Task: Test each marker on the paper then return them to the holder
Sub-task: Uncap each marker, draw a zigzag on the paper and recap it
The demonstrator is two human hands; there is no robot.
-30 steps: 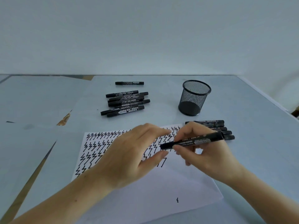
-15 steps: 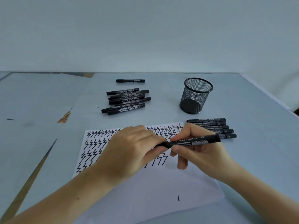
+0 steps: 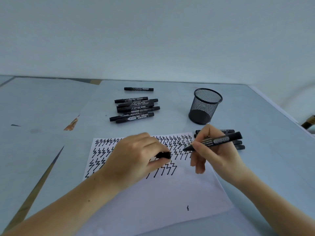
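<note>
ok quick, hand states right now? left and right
Left hand: closed on the marker cap, pulled off.
Right hand: closed on the uncapped marker, tip pointed down at the paper.

Right hand holds uncapped marker; left hand pinches cap.

Two hands show, the left hand and the right hand. One uncapped marker and one loose cap. One mesh holder and one sheet of paper on the bench. Far left: one lone marker and a pile of about six. At right, a row partly hidden, its count unclear.
</note>
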